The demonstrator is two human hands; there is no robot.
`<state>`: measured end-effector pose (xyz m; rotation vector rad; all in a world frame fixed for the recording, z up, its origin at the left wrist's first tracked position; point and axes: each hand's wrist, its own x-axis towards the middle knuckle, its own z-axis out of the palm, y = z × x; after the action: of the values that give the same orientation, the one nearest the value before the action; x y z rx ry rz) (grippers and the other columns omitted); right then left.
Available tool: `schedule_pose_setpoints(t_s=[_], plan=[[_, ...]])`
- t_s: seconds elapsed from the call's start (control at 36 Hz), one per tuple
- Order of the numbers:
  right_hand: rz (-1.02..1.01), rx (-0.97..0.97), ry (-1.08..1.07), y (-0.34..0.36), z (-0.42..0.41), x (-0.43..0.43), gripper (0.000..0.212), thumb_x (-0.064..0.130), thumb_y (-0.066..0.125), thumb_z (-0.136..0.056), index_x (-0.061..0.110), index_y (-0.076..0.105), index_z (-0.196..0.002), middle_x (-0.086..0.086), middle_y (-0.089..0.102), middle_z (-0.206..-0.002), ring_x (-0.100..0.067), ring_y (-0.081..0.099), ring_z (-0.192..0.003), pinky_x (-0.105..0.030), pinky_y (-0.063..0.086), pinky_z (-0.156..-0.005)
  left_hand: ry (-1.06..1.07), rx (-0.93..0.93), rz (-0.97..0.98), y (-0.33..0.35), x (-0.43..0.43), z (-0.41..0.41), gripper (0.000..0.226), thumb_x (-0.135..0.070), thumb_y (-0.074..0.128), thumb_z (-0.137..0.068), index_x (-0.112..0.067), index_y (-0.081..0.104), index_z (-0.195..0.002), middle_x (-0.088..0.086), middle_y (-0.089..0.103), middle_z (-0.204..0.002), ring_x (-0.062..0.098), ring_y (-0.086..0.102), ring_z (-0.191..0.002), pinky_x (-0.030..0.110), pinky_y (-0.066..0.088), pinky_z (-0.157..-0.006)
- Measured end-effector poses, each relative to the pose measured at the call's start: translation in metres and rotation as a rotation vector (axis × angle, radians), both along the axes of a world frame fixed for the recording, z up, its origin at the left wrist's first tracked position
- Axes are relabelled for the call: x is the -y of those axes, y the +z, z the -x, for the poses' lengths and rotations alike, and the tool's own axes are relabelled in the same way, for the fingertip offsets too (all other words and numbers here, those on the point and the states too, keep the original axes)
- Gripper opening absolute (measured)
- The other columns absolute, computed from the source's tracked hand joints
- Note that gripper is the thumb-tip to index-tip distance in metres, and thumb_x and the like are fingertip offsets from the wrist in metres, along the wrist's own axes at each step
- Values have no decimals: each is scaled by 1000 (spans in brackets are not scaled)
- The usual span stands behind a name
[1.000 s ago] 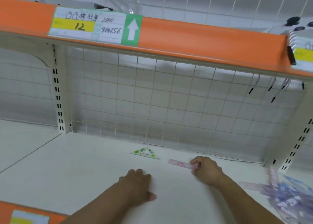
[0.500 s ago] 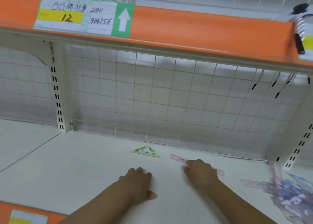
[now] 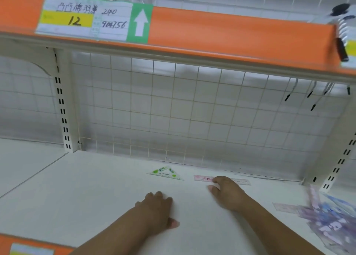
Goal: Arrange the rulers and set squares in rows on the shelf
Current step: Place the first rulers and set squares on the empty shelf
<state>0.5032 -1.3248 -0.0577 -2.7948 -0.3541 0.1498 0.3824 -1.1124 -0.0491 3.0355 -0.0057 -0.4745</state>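
Back edge of the white metal shelf [image 3: 96, 187]: the right hand [image 3: 226, 194] presses relaxed fingers on a translucent pink plastic ruler [image 3: 202, 177] just beside a green-printed clear triangular set square [image 3: 165, 173] — best slid parallel to that edge, ends aligned — while the left hand [image 3: 156, 210] rests flat, holding nothing.

We record as undetermined: pink ruler [image 3: 202, 177] at 5 o'clock, middle hidden beneath the right hand [image 3: 226, 194]; set square [image 3: 165, 173] at 6 o'clock, print too small to read; heap of rulers [image 3: 331, 222] at 4 o'clock, blurred and edge-cut; shelf label [image 3: 30, 250] at 8 o'clock, cropped.
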Motion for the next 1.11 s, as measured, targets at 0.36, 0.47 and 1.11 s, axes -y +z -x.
schedule_pose_setpoints(t_s=[0.36, 0.47, 1.11], plan=[[66, 20, -16, 0, 8, 4, 58, 50, 41, -96, 22, 31, -146, -3, 29, -152, -24, 16, -145, -40, 21, -117, -7, 3, -28, 4, 2, 3, 62, -57, 44, -91, -15, 35, -136, 12, 36, -134, 33, 36, -125, 46, 37, -104], [58, 47, -6, 5, 14, 8, 57, 51, 42, -95, 21, 36, -143, -4, 36, -146, -26, 24, -141, -37, 25, -114, -5, -8, -30, 7, 3, 4, 62, -57, 43, -92, -16, 35, -137, 12, 35, -135, 32, 35, -126, 46, 37, -105], [99, 98, 185, 28, 82, 22, 31, 40, 44, -95, 28, 38, -67, 4, 51, -90, -16, 47, -85, -29, 40, -73, 174, 155, 13, 24, 40, 40, 46, -31, 43, -95, -19, 40, -139, 7, 39, -135, 27, 37, -127, 40, 38, -101]])
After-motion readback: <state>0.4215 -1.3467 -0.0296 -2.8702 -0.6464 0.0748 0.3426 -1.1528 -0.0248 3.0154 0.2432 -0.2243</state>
